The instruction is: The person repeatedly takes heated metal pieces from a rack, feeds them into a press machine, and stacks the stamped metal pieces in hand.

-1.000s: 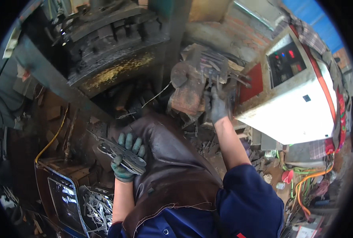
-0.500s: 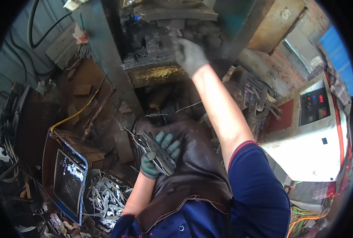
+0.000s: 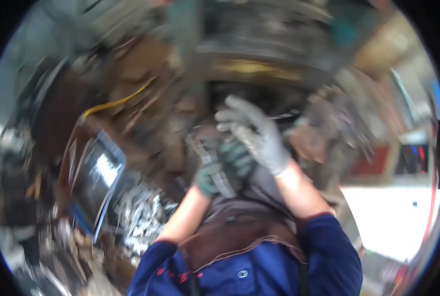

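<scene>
My left hand [image 3: 237,159], in a green glove, is in front of my apron and closed around some flat, long grey metal pieces [image 3: 221,181]. The thumb lies on one side of them and the fingers on the other. Just above and to the right is my right hand [image 3: 260,135] in a pale grey glove. Its fingers are stretched out and apart, with nothing visible in them. Motion blur hides the outlines of the metal pieces. A brown apron [image 3: 240,224] covers my lap.
A heap of loose metal pieces [image 3: 143,212] lies at the lower left, beside a blue-rimmed dark container [image 3: 94,172]. The machine's front, with a yellowish strip [image 3: 254,69], stands ahead. A white control cabinet [image 3: 388,217] is at the right. A yellow hose [image 3: 119,102] runs at the left.
My right hand has come back from the machine towards my left hand, and its fingers have spread. The left hand still holds the metal pieces. The whole view has shifted and blurred.
</scene>
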### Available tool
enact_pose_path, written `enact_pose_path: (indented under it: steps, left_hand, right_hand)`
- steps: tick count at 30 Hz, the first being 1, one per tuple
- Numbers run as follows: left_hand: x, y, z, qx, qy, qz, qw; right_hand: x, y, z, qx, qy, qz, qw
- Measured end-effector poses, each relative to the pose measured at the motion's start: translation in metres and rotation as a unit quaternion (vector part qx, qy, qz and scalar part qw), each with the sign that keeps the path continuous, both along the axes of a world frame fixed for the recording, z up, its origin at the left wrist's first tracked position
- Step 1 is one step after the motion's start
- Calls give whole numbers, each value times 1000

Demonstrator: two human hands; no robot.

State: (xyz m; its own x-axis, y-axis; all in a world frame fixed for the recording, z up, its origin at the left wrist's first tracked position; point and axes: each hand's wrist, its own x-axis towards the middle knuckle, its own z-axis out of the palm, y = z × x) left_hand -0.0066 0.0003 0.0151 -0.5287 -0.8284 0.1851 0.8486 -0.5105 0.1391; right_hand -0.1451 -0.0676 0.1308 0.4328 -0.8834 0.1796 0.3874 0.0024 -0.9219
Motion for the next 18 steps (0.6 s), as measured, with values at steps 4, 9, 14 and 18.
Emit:
enact_pose_path:
  steps: [4,9,14,18]
  left_hand:
    - [9,7,-16,32,-56,13,998]
    - [-5,-3,-18,40,-19,-51,998]
    - [-13,-4,-18,43,-34,-59,997]
    - [-4,0,-16,42,-55,-33,997]
  right_hand:
    - [-113,13,-80,244,-43,-294,923]
    - [-256,2,-156,262,-279,-480,789]
    - [-289,-25,-147,244,-268,-547,754]
    - [-247,15,-134,249,-171,-556,774]
